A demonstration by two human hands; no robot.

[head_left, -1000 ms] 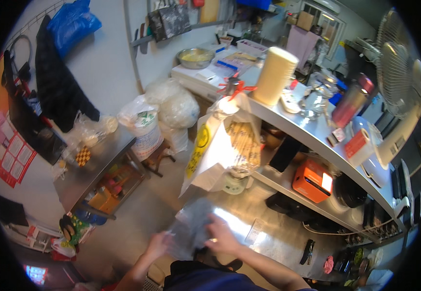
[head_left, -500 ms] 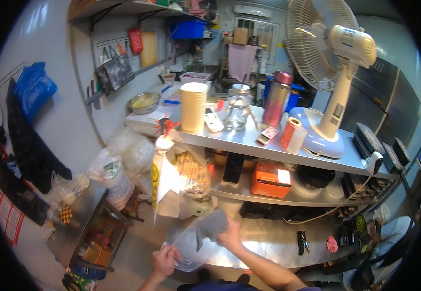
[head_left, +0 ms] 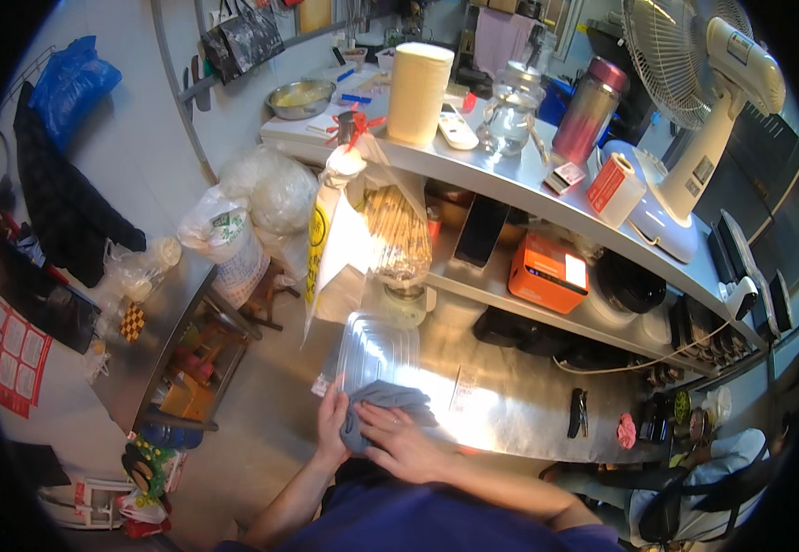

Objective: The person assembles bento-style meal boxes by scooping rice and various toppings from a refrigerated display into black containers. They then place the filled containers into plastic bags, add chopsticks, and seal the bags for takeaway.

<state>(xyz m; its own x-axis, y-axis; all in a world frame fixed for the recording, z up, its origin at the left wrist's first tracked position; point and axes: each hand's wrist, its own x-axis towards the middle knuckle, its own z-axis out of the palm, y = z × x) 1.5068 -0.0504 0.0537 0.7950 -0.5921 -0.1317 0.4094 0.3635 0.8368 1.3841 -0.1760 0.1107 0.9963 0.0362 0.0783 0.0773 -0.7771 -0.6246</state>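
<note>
The left hand (head_left: 331,425) grips the near left edge of a clear, ribbed plastic container lid (head_left: 376,354), fingers curled around its rim. The lid lies tilted over the front of the shiny steel counter (head_left: 519,405) — the landmark here. On the lid's near end sits a bunched grey cloth (head_left: 383,405), and the right hand (head_left: 406,443) presses flat on it, fingers spread and partly wrapped in the fabric. Behind the lid, a clear bag of pale sticks (head_left: 398,235) hangs from the upper shelf. Further right, under that shelf, sits an orange box-shaped device (head_left: 547,273) — well apart from both hands.
</note>
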